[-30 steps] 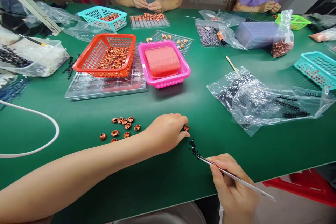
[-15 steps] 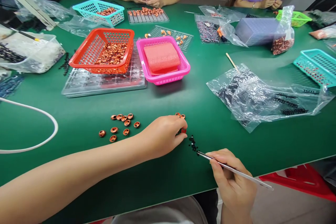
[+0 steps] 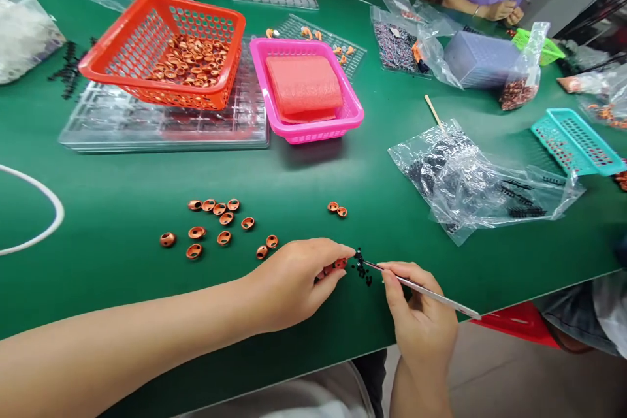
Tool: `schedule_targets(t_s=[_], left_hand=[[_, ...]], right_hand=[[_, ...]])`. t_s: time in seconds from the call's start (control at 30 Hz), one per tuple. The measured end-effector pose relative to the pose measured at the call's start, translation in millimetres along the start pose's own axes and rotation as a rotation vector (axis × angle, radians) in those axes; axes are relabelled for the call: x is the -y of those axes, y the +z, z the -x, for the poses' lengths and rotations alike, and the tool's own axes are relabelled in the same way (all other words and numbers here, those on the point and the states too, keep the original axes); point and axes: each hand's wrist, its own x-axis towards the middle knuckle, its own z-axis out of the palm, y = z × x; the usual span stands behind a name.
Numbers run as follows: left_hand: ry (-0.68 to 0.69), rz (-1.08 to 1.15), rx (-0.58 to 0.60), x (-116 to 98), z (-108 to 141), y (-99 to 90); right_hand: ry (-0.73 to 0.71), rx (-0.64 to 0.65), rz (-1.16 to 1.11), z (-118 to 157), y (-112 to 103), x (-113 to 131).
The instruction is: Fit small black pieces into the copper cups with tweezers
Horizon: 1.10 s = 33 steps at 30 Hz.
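My left hand [image 3: 298, 281] rests low over the green table, its fingers curled around small copper-coloured cups [image 3: 339, 263]. In my right hand [image 3: 424, 313] is a pair of metal tweezers [image 3: 426, 290], pinched between thumb and fingers. The tweezer tips touch or nearly touch a little pile of tiny black parts [image 3: 361, 266], just right of my left fingertips. Two copper cups [image 3: 337, 209] lie beyond my left hand. Several more loose cups [image 3: 224, 238] are spread to its left.
A red basket [image 3: 161, 52] of copper cups stands on clear trays [image 3: 166, 130]. Beside it is a pink basket [image 3: 313, 130] holding pink foam [image 3: 304, 86]. To the right lies a plastic bag [image 3: 465, 176] of black parts. Two other people sit across the table [image 3: 304, 189].
The view has shifted. My left hand has come nearer the table's front edge, uncovering the two cups beyond it. The tweezer tips have moved up to the upper part of the black pile.
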Motion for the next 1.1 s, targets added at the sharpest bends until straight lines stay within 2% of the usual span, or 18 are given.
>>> schedule_targets(t_s=[0.17,0.5,0.8,1.1], left_hand=[[0.026,0.012,0.001,2.4,-0.2,-1.2],[0.008,0.013,-0.004,2.8,-2.6,-1.7],[-0.007,0.032,-0.001,4.8,-2.4,-2.3],[-0.029,0.019,0.013,2.4,-2.9,-4.6]], right_hand=[[0.046,-0.031,0.026,0.3,2.1,-0.5],[0.031,0.005,0.021,0.3,3.6,0.5],[0.053,-0.051,0.074,1.9,4.2,1.8],[0.017,-0.045,0.087,3.4,5.1,1.3]])
